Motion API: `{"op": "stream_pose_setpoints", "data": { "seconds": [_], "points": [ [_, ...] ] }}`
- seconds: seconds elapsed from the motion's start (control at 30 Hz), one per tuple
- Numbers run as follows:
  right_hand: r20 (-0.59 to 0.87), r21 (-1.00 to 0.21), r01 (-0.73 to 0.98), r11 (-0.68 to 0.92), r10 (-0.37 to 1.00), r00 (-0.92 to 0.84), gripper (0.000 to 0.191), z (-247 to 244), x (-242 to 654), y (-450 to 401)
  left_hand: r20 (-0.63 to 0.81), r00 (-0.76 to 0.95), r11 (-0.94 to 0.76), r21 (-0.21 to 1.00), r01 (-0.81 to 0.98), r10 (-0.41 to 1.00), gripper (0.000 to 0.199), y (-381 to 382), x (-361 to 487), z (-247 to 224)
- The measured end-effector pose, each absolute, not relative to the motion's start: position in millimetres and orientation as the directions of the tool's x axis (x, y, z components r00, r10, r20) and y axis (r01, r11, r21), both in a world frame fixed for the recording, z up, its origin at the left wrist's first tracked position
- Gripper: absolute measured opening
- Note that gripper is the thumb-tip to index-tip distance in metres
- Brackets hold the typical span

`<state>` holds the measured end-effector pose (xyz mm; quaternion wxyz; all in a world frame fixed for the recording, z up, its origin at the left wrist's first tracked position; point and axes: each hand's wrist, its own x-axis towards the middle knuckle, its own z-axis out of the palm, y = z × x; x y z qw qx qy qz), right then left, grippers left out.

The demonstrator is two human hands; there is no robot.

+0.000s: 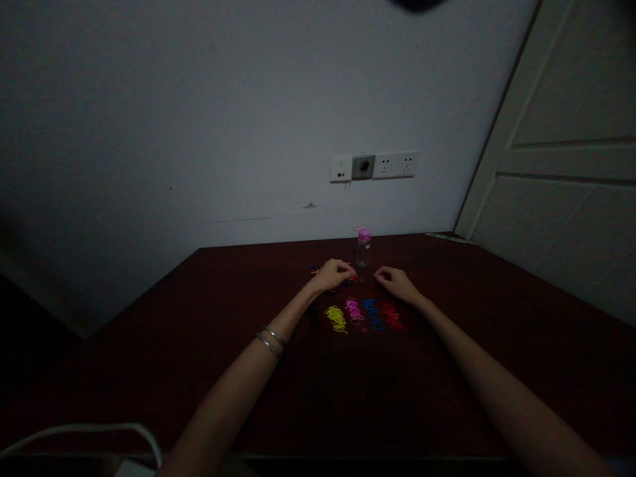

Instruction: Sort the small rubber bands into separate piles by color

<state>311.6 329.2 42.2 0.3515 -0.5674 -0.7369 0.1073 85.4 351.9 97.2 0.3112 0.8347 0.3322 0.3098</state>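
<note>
My left hand is over a mixed pile of thin coloured bands, which look like small rubber bands. Its fingers are pinched together, and what is between them is too small to make out. Across from it, my right hand also has its fingers closed; anything in them is hidden. Nearer to me lie separate heaps: yellow bands, pink bands, blue bands and red bands. Behind the hands stands a clear bottle with a pink cap.
The dark reddish table meets a pale wall at its back edge. Wall sockets are above the bottle. A panelled door rises at the right, and a white cable curves over the near left edge.
</note>
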Motion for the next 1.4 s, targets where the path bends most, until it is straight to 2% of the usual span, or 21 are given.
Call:
{"op": "stream_pose_setpoints", "data": {
  "seconds": [0.07, 0.13, 0.47, 0.63, 0.8, 0.93, 1.03, 1.1, 1.27, 1.4],
  "points": [
    [0.403, -0.556, 0.758, 0.341, 0.908, -0.113, 0.022, 42.6, 311.4, 329.1, 0.286, 0.693, -0.645, 0.689, 0.331, 0.662, 0.023, 339.1, 103.9, 98.1],
    [0.407, -0.558, 0.755, 0.346, 0.906, -0.115, 0.022, 43.4, 311.1, 328.9, 0.244, 0.734, -0.657, 0.671, 0.345, 0.634, 0.025, 328.9, 118.0, 96.4],
    [0.405, -0.652, 0.697, 0.3, 0.914, -0.015, 0.027, 43.7, 313.8, 330.2, 0.18, 0.775, -0.702, 0.58, 0.413, 0.606, 0.027, 312.3, 151.0, 82.7],
    [0.397, -0.689, 0.665, 0.288, 0.918, 0.014, 0.027, 41.9, 315.0, 330.7, 0.183, 0.783, -0.718, 0.56, 0.413, 0.594, 0.026, 307.0, 157.4, 80.1],
    [0.407, -0.676, 0.673, 0.3, 0.914, 0.001, 0.027, 41.1, 316.8, 331.9, 0.234, 0.762, -0.716, 0.579, 0.39, 0.604, 0.025, 312.9, 155.8, 79.0],
    [0.369, -0.689, 0.673, 0.268, 0.93, 0.008, 0.028, 39.5, 316.9, 332.9, 0.344, 0.604, -0.647, 0.65, 0.399, 0.719, 0.026, 333.7, 140.6, 83.1],
    [0.322, -0.715, 0.664, 0.22, 0.946, 0.034, 0.029, 37.5, 315.7, 334.0, 0.42, 0.401, -0.568, 0.722, 0.395, 0.814, 0.027, 357.6, 117.6, 86.1],
    [0.323, -0.715, 0.663, 0.223, 0.946, 0.03, 0.027, 36.9, 314.5, 334.6, 0.422, 0.237, -0.484, 0.779, 0.398, 0.875, 0.026, 373.0, 98.6, 86.5],
    [0.361, -0.669, 0.69, 0.275, 0.932, -0.021, 0.025, 41.4, 309.2, 331.9, 0.417, -0.05, -0.359, 0.833, 0.421, 0.908, 0.027, 399.2, 51.2, 78.2],
    [0.367, -0.612, 0.729, 0.306, 0.927, -0.08, 0.023, 46.9, 302.1, 326.6, 0.404, -0.173, -0.285, 0.835, 0.471, 0.898, 0.025, 412.0, 23.3, 63.5]
  ]
}}
